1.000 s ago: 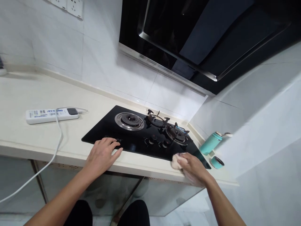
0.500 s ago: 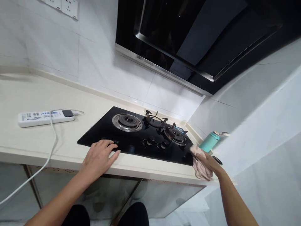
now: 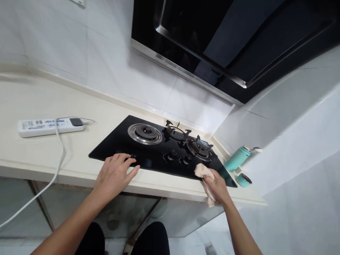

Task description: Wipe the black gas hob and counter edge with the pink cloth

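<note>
A black glass gas stove is set into the cream countertop. My right hand is closed around a pale pink cloth, which lies against the stove's front edge with a loose end hanging over the counter. At the stove's front left, my left hand rests with fingers spread, holding nothing. Two control knobs stand between the hands. The left burner has no pan support on it. A black pan support sits tilted by the right burner.
A teal bottle and a teal cup-like lid stand right of the stove. On the left of the countertop lies a white power strip with a white cable. A black range hood hangs above.
My right hand has moved left along the stove's front edge with the cloth, uncovering the stove's right corner and the teal lid. My left hand stays at the front left.
</note>
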`<state>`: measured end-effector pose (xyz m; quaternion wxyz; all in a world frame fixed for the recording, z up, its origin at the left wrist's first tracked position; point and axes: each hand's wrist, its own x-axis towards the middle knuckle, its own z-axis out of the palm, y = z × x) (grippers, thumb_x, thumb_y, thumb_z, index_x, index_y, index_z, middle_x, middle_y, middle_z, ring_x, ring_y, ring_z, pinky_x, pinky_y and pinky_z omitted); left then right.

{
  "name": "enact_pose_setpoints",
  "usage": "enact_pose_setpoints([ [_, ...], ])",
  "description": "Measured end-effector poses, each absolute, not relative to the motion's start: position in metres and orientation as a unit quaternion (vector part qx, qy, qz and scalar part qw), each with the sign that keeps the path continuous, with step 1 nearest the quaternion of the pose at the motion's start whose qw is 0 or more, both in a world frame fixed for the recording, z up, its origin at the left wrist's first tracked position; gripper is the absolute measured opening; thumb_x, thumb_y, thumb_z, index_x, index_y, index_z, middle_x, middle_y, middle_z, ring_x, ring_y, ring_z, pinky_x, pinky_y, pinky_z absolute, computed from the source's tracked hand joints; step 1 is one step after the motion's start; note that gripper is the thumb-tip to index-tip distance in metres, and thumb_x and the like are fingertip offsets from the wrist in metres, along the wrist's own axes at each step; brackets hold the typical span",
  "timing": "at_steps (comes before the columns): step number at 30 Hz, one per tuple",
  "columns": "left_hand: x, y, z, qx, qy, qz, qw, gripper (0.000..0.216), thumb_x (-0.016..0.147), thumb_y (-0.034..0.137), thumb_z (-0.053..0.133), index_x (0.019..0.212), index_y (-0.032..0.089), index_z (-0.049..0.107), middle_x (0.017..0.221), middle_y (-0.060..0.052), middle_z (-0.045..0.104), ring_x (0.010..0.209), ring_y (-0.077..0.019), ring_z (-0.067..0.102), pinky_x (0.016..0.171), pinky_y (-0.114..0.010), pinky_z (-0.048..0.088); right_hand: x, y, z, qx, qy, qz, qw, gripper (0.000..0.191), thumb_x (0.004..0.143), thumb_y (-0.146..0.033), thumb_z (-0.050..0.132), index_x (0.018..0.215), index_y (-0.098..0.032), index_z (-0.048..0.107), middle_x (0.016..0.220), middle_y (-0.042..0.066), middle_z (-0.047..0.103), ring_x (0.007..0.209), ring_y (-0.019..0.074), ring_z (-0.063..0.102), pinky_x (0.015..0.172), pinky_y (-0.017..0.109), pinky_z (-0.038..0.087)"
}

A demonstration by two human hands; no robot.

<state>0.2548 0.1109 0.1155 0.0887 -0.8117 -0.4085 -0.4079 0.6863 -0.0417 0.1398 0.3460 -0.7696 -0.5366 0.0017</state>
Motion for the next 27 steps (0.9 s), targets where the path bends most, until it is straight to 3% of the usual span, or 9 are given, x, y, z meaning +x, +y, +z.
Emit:
enact_pose_setpoints([
  [9, 0.251, 0.106, 0.119, -0.814, -0.396, -0.416, 0.092, 0.034, 0.103, 0.040, 0.053, 0.104, 0.019, 0.079, 0.112, -0.013, 0.077, 0.107, -0.0327, 0.070, 0.087, -0.048, 0.051, 0.503, 0.037, 0.146, -0.606, -0.709, 0.032, 0.358, 0.040, 0.084, -0.030, 0.059, 0.121, -0.023, 0.072, 0.120, 0.007, 0.073, 0.110, 0.0257, 0.066, 0.101, 0.039, 0.050],
  [14, 0.250, 0.107, 0.118, -0.813, -0.392, -0.421, 0.087, 0.031, 0.105, 0.031, 0.049, 0.099, 0.020, 0.078, 0.105, -0.010, 0.077, 0.100, -0.0287, 0.069, 0.083, -0.045, 0.050, 0.453, 0.088, 0.154, -0.555, -0.708, 0.101, 0.425, 0.033, 0.082, -0.028, 0.058, 0.113, -0.022, 0.070, 0.105, 0.003, 0.075, 0.092, 0.0210, 0.068, 0.090, 0.034, 0.053],
  [18, 0.248, 0.105, 0.116, -0.807, -0.384, -0.440, 0.085, 0.024, 0.102, 0.028, 0.054, 0.099, 0.021, 0.077, 0.103, -0.009, 0.075, 0.099, -0.0271, 0.069, 0.082, -0.043, 0.049, 0.478, 0.128, 0.185, -0.531, -0.714, 0.054, 0.453, 0.034, 0.083, -0.031, 0.057, 0.115, -0.022, 0.068, 0.105, 0.003, 0.074, 0.089, 0.0203, 0.067, 0.085, 0.032, 0.054],
  [23, 0.249, 0.103, 0.114, -0.798, -0.382, -0.458, 0.090, 0.018, 0.100, 0.025, 0.058, 0.099, 0.020, 0.075, 0.104, -0.009, 0.074, 0.100, -0.0265, 0.068, 0.083, -0.043, 0.050, 0.560, 0.169, 0.228, -0.598, -0.710, -0.083, 0.363, 0.042, 0.080, -0.030, 0.060, 0.120, -0.022, 0.070, 0.124, 0.010, 0.069, 0.118, 0.0268, 0.061, 0.106, 0.042, 0.046],
  [27, 0.250, 0.101, 0.114, -0.796, -0.385, -0.457, 0.092, 0.017, 0.099, 0.026, 0.058, 0.099, 0.020, 0.074, 0.103, -0.009, 0.074, 0.099, -0.0267, 0.068, 0.081, -0.044, 0.052, 0.615, 0.178, 0.223, -0.660, -0.685, -0.068, 0.300, 0.030, 0.073, -0.037, 0.074, 0.100, -0.025, 0.076, 0.102, 0.006, 0.073, 0.106, 0.0293, 0.064, 0.098, 0.046, 0.049],
])
